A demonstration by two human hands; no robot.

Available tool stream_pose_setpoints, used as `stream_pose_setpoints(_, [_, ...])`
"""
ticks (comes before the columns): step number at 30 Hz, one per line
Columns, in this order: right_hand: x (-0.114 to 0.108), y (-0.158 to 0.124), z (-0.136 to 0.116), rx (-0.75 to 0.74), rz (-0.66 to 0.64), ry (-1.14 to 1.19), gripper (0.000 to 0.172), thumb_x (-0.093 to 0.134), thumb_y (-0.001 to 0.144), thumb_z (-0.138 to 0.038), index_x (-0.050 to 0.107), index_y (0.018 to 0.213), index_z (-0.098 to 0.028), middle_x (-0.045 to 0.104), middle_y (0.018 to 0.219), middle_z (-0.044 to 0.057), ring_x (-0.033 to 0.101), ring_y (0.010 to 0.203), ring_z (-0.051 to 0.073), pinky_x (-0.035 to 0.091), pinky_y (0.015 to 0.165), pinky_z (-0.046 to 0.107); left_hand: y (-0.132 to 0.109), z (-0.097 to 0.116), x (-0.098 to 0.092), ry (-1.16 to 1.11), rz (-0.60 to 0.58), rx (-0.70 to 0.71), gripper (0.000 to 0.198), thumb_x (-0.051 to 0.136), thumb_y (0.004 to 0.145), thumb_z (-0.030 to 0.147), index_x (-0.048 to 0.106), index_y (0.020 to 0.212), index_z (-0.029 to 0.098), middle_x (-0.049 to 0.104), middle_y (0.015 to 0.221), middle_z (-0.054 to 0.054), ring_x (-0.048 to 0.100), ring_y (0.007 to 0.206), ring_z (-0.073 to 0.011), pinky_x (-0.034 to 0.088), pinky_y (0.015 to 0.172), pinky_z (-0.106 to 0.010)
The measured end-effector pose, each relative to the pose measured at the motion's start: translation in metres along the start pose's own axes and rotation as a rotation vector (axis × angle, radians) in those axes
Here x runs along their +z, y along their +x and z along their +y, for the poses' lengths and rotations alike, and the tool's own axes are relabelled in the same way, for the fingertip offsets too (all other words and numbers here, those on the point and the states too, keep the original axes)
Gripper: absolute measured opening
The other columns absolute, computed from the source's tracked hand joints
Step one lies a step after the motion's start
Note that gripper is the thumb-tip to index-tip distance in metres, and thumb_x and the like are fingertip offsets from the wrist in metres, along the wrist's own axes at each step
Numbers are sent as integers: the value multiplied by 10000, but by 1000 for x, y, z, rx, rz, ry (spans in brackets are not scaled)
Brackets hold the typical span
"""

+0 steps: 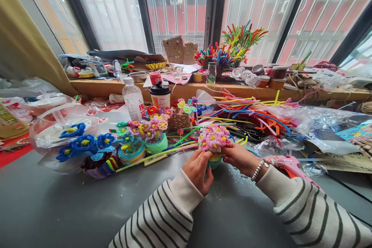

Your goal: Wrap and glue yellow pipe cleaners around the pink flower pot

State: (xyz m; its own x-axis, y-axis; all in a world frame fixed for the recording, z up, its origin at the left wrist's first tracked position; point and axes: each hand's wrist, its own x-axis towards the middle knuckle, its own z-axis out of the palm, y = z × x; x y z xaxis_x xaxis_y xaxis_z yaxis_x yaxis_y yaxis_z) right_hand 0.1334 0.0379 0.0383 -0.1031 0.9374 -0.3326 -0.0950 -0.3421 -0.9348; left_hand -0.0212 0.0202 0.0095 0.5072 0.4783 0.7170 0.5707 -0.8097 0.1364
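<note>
A small bunch of pink pipe-cleaner flowers with yellow centres sits on a teal and yellow pot in front of me on the grey table. My left hand closes on the lower left edge of the bunch, its fingers bent and its thumb down beside the pot. At the right edge, the fingertips of my right hand pinch the flowers; exactly which petal or stem they grip is hidden. Fine glitter lies on the table under my right wrist.
Finished pots with blue flowers and mixed flowers stand to the left, near a water bottle and a paper cup. Loose pipe cleaners pile up behind. A pink glue gun lies right, beside plastic wrap.
</note>
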Motion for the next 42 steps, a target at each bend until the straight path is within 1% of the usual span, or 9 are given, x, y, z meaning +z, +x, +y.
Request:
stream_pose_setpoints(3, [0,3,-1,-5,-13,-6,151,639,503,-186,568,631,-147,527,580,-28,383,497,38,290,494,194,-2,-2,3,-8,13,-10,393,412,618,106,385,1009,116,565,847,-94,505,848,-218,477,732,-350])
stream_pose_setpoints(8, [1,-1,-6,10,-46,15,157,636,501,-177,586,648,-152,550,605,-25,413,526,46,282,495,189,-4,-5,8,4,41,9,410,392,637,116,372,1047,128,564,828,-80,516,840,-211,470,732,-350])
stream_pose_setpoints(13, [9,-2,-6,4,11,95,165,620,508,-190,588,669,-177,574,632,-19,475,600,79,316,531,199,-4,-6,10,30,54,-2,401,409,649,125,385,1049,131,565,862,-82,506,868,-215,465,741,-339])
stream_pose_setpoints(17, [12,0,2,-18,68,134,168,599,516,-204,574,679,-171,561,640,-19,451,585,77,295,506,196,-2,-5,7,42,57,10,395,409,652,121,391,1046,132,573,845,-73,516,848,-209,465,741,-337])
stream_pose_setpoints(21, [12,0,6,-35,119,149,168,564,534,-202,555,699,-172,551,665,-23,422,578,67,278,496,187,-1,-3,4,62,48,6,376,430,641,115,399,1016,116,576,827,-76,510,846,-222,475,717,-330])
stream_pose_setpoints(26, [15,-4,3,-33,119,155,198,578,526,-207,545,718,-171,550,663,-13,442,605,82,277,489,185,-3,-4,5,25,25,-17,382,430,643,117,395,1023,118,565,854,-81,495,865,-223,474,716,-330])
stream_pose_setpoints(31, [16,-4,4,-33,137,159,240,603,524,-235,549,749,-174,563,709,1,455,609,87,261,462,180,-5,-5,7,9,19,-34,406,425,636,137,391,1041,137,558,881,-90,488,900,-232,465,723,-350])
stream_pose_setpoints(36, [16,-4,5,-24,160,165,244,612,528,-257,554,751,-176,575,742,6,464,609,86,278,475,186,-4,-3,5,13,-5,-36,397,429,637,136,387,1033,133,555,872,-88,488,892,-230,462,732,-349])
stream_pose_setpoints(42, [14,-3,7,-12,168,157,242,606,532,-262,572,755,-176,584,774,14,460,607,85,264,464,189,0,0,0,42,34,-30,358,423,645,111,392,1001,120,558,859,-92,498,864,-216,466,741,-334])
